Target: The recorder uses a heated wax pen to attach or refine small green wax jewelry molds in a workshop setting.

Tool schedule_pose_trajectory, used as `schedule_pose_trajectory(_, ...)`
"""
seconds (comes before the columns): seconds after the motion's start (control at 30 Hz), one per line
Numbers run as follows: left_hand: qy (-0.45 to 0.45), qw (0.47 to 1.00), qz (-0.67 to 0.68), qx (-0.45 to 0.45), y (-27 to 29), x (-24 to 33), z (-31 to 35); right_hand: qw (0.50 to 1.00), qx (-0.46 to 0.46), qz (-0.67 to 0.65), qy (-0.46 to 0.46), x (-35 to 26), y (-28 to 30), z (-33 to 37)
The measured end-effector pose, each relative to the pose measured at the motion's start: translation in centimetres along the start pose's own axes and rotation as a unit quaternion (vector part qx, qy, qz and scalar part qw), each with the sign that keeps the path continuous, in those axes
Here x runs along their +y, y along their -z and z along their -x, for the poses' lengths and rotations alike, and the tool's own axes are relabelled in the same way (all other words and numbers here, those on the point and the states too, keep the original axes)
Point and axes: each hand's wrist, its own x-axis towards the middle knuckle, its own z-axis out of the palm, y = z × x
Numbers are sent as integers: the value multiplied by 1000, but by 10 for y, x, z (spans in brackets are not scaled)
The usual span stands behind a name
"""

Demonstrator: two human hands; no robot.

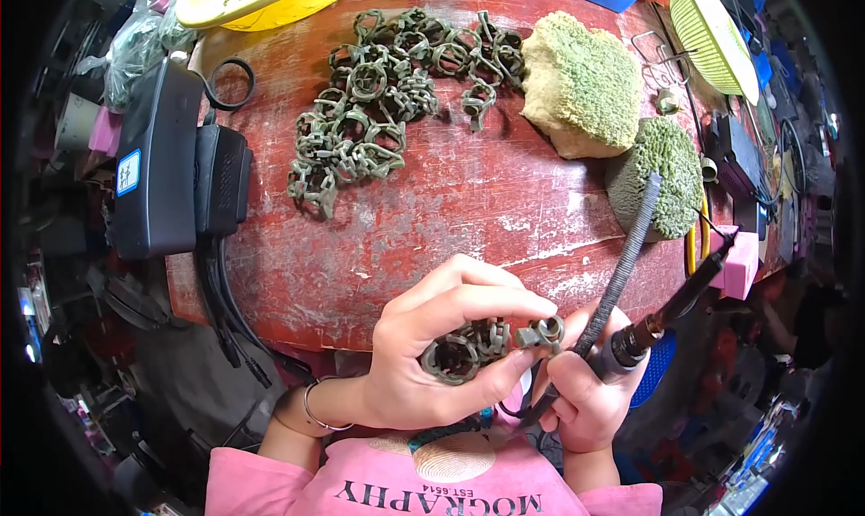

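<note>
My left hand point(450, 345) is closed around a small bunch of grey-green ring-shaped pieces point(450, 356). Between its thumb and fingertips it pinches one small grey-green ring piece point(541, 332). Close beside that piece, my right hand point(586, 394) grips a dark ribbed rod point(617, 273) that slants up to the right. The same hand also holds a black pen-like tool point(649, 334) with a metal collar, its thin dark end pointing up and right. My right fingers partly hide where the rod and the tool sit in the grip.
A heap of grey-green ring pieces point(369, 93) lies on the worn red table point(432, 219). At right stand a yellow-green rough block point(586, 84) and a green textured lump point(671, 178). Black devices point(160, 160) with cables stand left, a yellow basin point(297, 3) at the back.
</note>
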Motion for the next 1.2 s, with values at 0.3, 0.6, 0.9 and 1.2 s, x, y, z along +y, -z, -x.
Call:
schedule_pose_trajectory(0.3,95,993,54,-42,0,-1,2,999,-17,-45,1,3,1,-7)
schedule_pose_trajectory(0.6,135,986,93,3,-3,-11,2,1000,9,16,16,3,1,-7)
schedule_pose_trajectory(0.9,155,978,134,28,-3,-10,-3,860,348,168,334,-3,38,-13)
schedule_pose_trajectory(1.2,178,976,116,40,-4,-9,-6,756,308,517,260,-4,82,-2)
